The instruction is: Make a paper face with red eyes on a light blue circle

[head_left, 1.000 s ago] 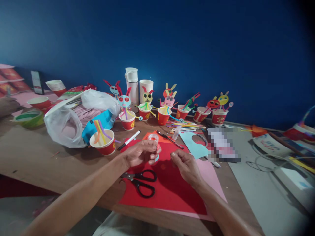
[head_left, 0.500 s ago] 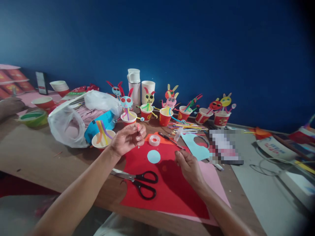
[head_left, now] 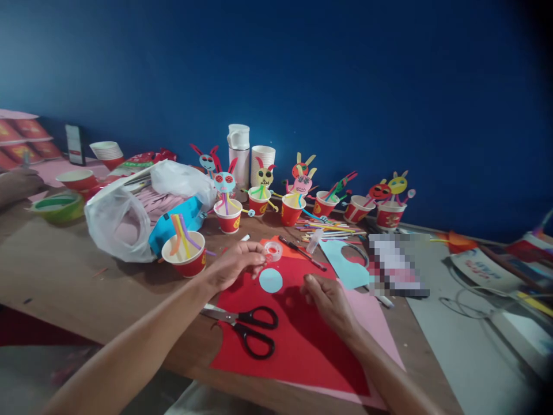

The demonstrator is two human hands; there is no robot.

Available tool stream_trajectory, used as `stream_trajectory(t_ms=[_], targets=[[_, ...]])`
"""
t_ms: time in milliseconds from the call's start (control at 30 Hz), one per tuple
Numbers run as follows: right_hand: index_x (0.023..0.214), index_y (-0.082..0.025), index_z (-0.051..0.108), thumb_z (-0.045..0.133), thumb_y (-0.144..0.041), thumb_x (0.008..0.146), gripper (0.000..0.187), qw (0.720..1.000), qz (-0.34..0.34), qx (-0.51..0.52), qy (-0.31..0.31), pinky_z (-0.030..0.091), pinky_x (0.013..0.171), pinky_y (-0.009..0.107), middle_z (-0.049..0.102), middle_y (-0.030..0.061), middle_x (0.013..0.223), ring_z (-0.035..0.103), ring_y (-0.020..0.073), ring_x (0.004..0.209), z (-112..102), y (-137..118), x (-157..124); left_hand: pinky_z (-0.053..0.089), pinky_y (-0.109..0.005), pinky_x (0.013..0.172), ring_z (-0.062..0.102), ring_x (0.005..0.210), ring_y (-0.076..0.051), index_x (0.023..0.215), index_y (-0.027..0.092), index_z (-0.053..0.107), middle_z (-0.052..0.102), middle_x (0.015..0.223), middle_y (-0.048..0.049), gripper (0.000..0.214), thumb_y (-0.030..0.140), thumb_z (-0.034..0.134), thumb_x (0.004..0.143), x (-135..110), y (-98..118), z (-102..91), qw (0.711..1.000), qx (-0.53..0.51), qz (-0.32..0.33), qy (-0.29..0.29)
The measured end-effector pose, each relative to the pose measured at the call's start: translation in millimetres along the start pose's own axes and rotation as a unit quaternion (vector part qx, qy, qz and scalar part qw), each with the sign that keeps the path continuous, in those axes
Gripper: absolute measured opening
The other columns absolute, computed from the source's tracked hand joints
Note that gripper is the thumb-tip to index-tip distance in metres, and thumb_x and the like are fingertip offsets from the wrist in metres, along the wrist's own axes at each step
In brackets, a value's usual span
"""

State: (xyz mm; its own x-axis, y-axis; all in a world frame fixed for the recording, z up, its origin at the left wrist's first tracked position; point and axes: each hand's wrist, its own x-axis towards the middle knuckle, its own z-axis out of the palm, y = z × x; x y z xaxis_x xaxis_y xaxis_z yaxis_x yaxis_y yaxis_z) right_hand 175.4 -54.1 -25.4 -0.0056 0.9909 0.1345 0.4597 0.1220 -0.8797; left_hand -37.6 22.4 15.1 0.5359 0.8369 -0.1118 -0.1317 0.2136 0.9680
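Note:
My left hand point(head_left: 242, 262) is pinched shut, and a small red piece point(head_left: 268, 259) shows at its fingertips. Those fingertips are right beside a clear tape roll point(head_left: 273, 249) lying on orange paper. Over the right part of the red sheet point(head_left: 276, 357), my right hand point(head_left: 325, 298) is curled closed, and what its fingers hold, if anything, is hidden. Between the hands a light-blue paper disc point(head_left: 271, 280) lies flat on the red sheet. Black-handled scissors point(head_left: 242, 318) rest nearer me, blades pointing left. Beside my left wrist stands a paper cup point(head_left: 185, 266) with colored straws in it.
Several paper cups with straw-and-paper animal figures point(head_left: 224, 182) line the back by the blue wall. A plastic bag point(head_left: 116, 230) sits left. Colored sticks point(head_left: 332, 230), a pen point(head_left: 302, 252), cut blue paper point(head_left: 345, 271) and a pixelated object point(head_left: 397, 265) lie right. Another person's hand point(head_left: 19, 184) shows far left.
My left hand has come down and right, from above the table to beside the tape roll. My right hand stays closed in nearly the same place. The view has shifted slightly.

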Motion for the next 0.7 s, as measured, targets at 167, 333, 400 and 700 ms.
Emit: stream_trajectory(t_ms=[167,333,400,700], targets=[[0.066,-0.018,0.058,0.045,-0.036,0.084,0.028,0.999,-0.029,-0.034,0.01,0.037,0.055,0.023,0.057,-0.0007,0.061,0.052,0.013,0.059,2.6,-0.6,0.6,0.034,-0.019,0.047,0.043,0.045,-0.007,0.07,0.012,0.057,0.048,0.048,0.0038,0.016,0.027,0.059,0.065,1.5,-7.2,11.1,0.995,0.1,-0.005,0.029],[0.076,-0.02,0.063,0.053,-0.031,0.079,0.015,0.998,-0.034,0.015,0.046,0.043,0.07,0.027,0.065,0.0023,0.076,0.058,0.0173,0.073,3.6,-1.2,2.2,0.028,-0.018,0.044,0.04,0.043,-0.006,0.069,0.013,0.058,0.048,0.048,0.0041,0.018,0.031,0.06,0.065,1.1,-14.3,23.8,0.99,0.124,-0.001,0.06],[0.074,-0.02,0.062,0.055,-0.031,0.078,0.014,0.997,-0.023,0.036,0.061,0.044,0.07,0.028,0.064,0.0024,0.073,0.058,0.0173,0.071,2.9,-1.8,3.2,0.027,-0.019,0.043,0.039,0.043,-0.006,0.067,0.012,0.059,0.048,0.048,0.0037,0.018,0.03,0.061,0.065,0.2,-16.9,30.6,0.988,0.141,0.006,0.065],[0.07,-0.018,0.062,0.06,-0.033,0.072,0.015,0.995,0.026,0.09,0.041,0.046,0.062,0.026,0.064,0.0014,0.067,0.057,0.0151,0.064,3.2,-4.7,4.6,0.035,-0.021,0.051,0.046,0.052,-0.009,0.064,0.011,0.06,0.055,0.057,-0.0008,0.016,0.026,0.059,0.067,1.1,-25.9,41.4,0.983,0.176,0.028,0.051]])
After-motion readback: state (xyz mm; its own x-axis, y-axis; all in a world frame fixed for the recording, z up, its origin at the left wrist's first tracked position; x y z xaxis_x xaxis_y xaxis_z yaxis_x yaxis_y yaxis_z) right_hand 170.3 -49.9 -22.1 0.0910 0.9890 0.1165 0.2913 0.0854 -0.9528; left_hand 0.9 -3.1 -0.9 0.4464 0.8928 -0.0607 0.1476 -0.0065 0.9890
